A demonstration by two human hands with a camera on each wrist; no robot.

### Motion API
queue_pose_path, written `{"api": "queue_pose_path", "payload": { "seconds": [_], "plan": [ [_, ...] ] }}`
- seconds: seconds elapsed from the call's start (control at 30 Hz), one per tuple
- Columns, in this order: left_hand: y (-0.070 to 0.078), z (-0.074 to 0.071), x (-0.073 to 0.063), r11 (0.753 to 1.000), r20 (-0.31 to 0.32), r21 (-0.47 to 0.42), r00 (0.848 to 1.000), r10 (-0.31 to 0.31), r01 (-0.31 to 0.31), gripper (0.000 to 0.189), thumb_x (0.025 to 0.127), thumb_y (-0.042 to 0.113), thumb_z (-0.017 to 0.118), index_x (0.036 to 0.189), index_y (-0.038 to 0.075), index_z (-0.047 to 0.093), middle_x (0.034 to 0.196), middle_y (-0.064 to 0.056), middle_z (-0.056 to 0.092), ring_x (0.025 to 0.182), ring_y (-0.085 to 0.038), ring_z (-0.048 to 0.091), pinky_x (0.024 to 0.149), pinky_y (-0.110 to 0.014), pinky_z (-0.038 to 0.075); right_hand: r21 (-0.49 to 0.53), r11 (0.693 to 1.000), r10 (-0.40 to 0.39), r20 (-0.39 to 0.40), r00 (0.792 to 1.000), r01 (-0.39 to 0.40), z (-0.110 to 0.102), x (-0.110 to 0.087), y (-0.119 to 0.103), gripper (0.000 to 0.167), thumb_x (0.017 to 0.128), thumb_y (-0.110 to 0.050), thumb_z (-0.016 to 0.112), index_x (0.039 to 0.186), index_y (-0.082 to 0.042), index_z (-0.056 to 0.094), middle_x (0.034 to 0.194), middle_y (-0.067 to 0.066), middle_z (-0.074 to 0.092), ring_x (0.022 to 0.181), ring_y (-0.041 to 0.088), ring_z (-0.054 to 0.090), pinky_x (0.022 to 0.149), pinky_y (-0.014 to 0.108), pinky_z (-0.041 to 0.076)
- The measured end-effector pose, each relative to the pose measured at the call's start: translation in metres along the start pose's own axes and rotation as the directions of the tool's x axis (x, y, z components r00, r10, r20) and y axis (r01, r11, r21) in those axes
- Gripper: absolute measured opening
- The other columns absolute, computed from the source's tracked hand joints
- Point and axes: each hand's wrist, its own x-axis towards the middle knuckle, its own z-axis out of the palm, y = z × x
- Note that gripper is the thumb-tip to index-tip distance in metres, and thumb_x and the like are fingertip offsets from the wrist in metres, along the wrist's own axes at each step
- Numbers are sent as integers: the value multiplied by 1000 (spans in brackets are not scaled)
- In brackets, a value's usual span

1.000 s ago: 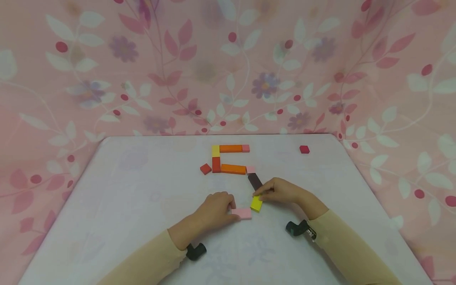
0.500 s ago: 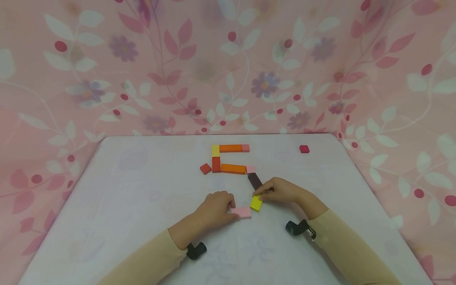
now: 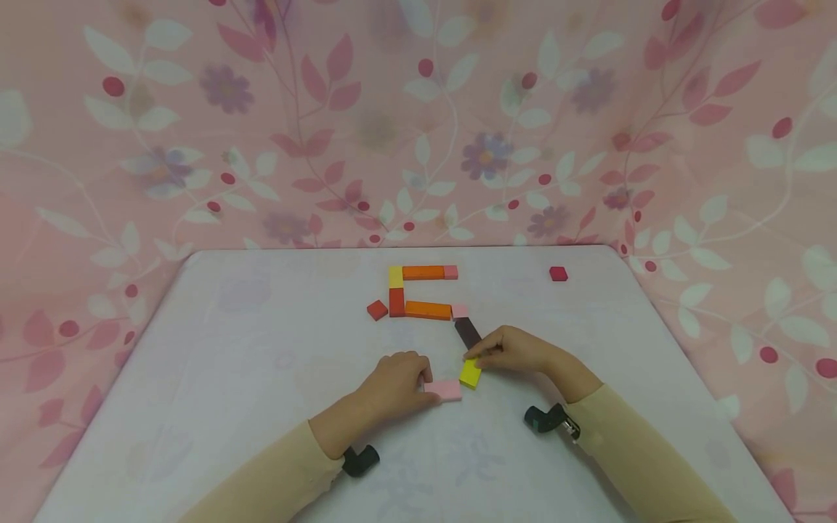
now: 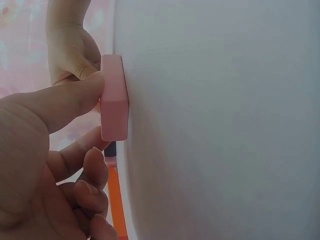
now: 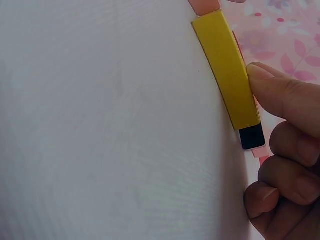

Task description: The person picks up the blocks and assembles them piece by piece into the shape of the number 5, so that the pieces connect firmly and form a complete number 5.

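Observation:
My left hand (image 3: pixel 395 383) pinches a pink block (image 3: pixel 445 390) that lies flat on the table, its thumb on the near side. In the left wrist view, the pink block (image 4: pixel 115 97) sits between thumb and index finger. My right hand (image 3: pixel 516 350) holds a yellow block (image 3: pixel 469 373) near its far end; the right wrist view has the thumb along the yellow block (image 5: pixel 227 70), with the index finger hidden. Beyond the yellow block, a dark block (image 3: pixel 467 332) slants up to a small pink block (image 3: pixel 460 311). The held pink block lies just left of the yellow one's near end.
An orange block (image 3: pixel 428 310) continues the line leftward to a red block (image 3: pixel 397 302) and a pale yellow block (image 3: pixel 396 277). Another orange block (image 3: pixel 423 272) ends in a pink cube (image 3: pixel 451 272). Loose are a red cube (image 3: pixel 377 309) and a crimson block (image 3: pixel 559 274).

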Motion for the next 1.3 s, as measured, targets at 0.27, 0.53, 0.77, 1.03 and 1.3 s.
{"api": "queue_pose_path", "payload": {
  "seconds": [0.27, 0.53, 0.77, 1.03, 1.3],
  "plan": [
    [-3, -4, -2, 998, 28, -32, 999, -47, 48, 31, 85, 46, 78, 102, 20, 70, 84, 7, 56, 81, -13, 51, 80, -35, 43, 4, 998, 62, -81, 995, -62, -6, -3, 4, 30, 91, -28, 75, 121, -31, 74, 66, -8, 48, 59, 14, 40, 58, 25, 35],
    [-7, -4, -2, 999, 50, -28, 998, -37, 38, 25, 85, 42, 78, 99, 22, 71, 82, 7, 55, 80, -12, 51, 77, -33, 43, 37, 996, 88, -80, 993, -85, -8, -4, 8, 31, 91, -29, 76, 122, -32, 74, 58, -4, 36, 54, 15, 34, 56, 27, 33],
    [-9, -3, -1, 1000, 35, -16, 999, -19, 19, 24, 86, 41, 77, 98, 22, 71, 82, 7, 54, 79, -12, 50, 78, -33, 42, -2, 1000, 22, -36, 999, -22, -4, -2, 7, 30, 90, -25, 76, 119, -29, 75, 58, -6, 34, 53, 12, 33, 54, 25, 32],
    [-9, -3, -2, 1000, 26, -18, 1000, -10, 11, 23, 86, 40, 77, 97, 22, 71, 82, 7, 55, 79, -12, 50, 78, -32, 43, 6, 1000, 20, -18, 1000, -20, -3, -1, 5, 28, 89, -21, 77, 117, -28, 76, 57, -7, 35, 52, 11, 32, 54, 25, 30],
    [-8, -2, -2, 1000, 27, -8, 1000, -5, 5, 23, 86, 41, 77, 96, 22, 70, 80, 8, 53, 78, -12, 49, 77, -33, 41, 23, 999, 37, -15, 999, -37, -1, 0, 5, 27, 89, -22, 78, 115, -30, 77, 58, -6, 34, 53, 12, 32, 54, 25, 30]
  ]
}}
